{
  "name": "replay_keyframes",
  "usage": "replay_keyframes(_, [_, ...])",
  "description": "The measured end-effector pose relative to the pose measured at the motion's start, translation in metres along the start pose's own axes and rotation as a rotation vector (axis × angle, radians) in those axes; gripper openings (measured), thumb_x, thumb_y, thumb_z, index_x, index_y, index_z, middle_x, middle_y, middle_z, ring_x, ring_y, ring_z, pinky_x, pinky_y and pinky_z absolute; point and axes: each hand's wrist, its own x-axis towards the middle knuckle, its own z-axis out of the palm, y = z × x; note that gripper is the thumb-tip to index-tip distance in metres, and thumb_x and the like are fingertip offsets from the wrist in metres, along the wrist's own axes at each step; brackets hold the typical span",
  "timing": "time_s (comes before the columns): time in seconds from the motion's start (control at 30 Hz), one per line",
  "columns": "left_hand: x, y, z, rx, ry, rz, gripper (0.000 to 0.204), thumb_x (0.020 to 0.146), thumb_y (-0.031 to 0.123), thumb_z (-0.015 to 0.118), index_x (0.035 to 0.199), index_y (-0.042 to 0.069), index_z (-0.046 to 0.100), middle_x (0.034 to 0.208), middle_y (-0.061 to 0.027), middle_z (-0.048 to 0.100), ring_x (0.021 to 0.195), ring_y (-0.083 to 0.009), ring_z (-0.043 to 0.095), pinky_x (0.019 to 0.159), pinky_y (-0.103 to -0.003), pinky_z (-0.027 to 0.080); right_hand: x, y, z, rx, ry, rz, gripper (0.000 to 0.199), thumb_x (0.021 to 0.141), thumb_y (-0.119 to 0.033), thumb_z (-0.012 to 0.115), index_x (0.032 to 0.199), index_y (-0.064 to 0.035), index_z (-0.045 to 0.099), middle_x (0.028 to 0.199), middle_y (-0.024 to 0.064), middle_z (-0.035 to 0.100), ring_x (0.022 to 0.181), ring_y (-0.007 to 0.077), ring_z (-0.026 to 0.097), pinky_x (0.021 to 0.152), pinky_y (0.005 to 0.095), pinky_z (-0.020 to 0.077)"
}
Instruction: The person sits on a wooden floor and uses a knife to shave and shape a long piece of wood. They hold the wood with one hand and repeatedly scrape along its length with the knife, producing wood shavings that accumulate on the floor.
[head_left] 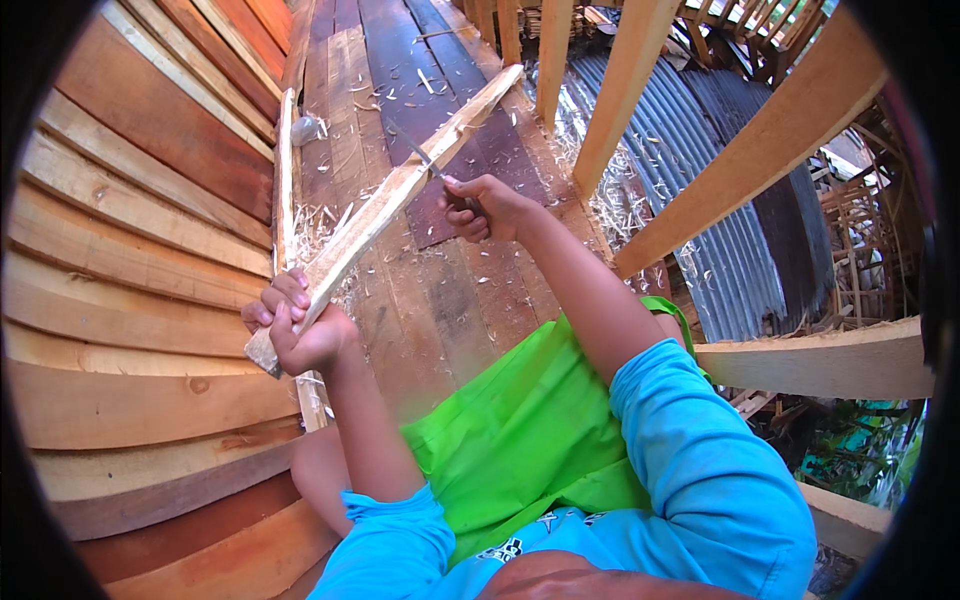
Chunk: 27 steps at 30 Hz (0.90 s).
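The left hand (295,325) is closed around the near end of a long pale wooden stick (400,195), fingers wrapped over its top edge and thumb underneath, so the grip is fully shut on the wood. From that grip the stick runs up and away to the right, its far end resting on the dark plank floor (440,300) well beyond both hands. The right hand (485,208) is clenched tight on the handle of a knife (425,160), whose thin blade lies against the stick's upper face just ahead of the fist, pointing away along the wood. The 2 hands are apart, the right one farther up the stick than the left. Pale wood shavings (325,215) lie scattered on the floor under and beside the stick, between the 2 grips and the wall. To the left of the left hand rises a wall of overlapping boards (130,250), some reddish, some pale. To the right of the right hand stand slanted pale timber posts (625,90), with corrugated metal sheeting (690,160) behind them. Below the hands show green shorts (520,440) and blue sleeves (700,470). No package, label or sign can be made out near either grip.
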Motion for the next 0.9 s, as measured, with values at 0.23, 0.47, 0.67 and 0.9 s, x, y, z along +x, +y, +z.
replay_keyframes(0.23, [0.006,-0.009,-0.015,-0.063,0.048,-0.041,0.019,0.062,0.007,0.047,0.074,0.015,0.036,0.054,0.0018,0.031,0.055,-0.0132,0.038,0.072,-0.033,0.041,0.012,0.001,0.009,-0.848,0.670,-0.324,0.036,0.093,-0.032,0.051,0.075,-0.0024,0.061,0.061,0.0091,0.055,0.053,0.0203,0.052,0.053,0.0365,0.0415])
replay_keyframes(0.47, [0.014,-0.008,-0.033,-0.022,0.052,0.010,0.018,0.061,0.007,0.047,0.072,0.014,0.035,0.053,0.0002,0.030,0.057,-0.0158,0.038,0.072,-0.036,0.042,-0.022,-0.014,0.058,-1.244,0.821,-0.299,0.032,0.088,-0.028,0.052,0.092,-0.0008,0.069,0.093,0.0246,0.066,0.095,0.0386,0.063,0.087,0.0476,0.0482])
replay_keyframes(0.67, [0.007,-0.011,-0.019,-0.038,0.047,-0.019,0.020,0.061,0.006,0.048,0.074,0.013,0.035,0.053,-0.0006,0.030,0.059,-0.0159,0.039,0.074,-0.035,0.040,0.001,-0.011,0.010,-0.021,0.055,0.133,0.037,0.098,-0.040,0.041,0.073,-0.0131,0.049,0.053,-0.0031,0.039,0.038,0.0104,0.032,0.034,0.0287,0.0256])
replay_keyframes(0.9, [0.012,-0.010,-0.031,-0.107,-0.039,-0.025,0.020,0.062,0.004,0.048,0.075,0.014,0.037,0.054,0.0002,0.032,0.058,-0.0153,0.038,0.074,-0.034,0.040,0.019,-0.005,0.017,-0.427,0.645,-0.271,0.041,0.096,-0.035,0.047,0.067,-0.0078,0.054,0.055,0.0006,0.045,0.039,0.0121,0.034,0.038,0.0332,0.0262])
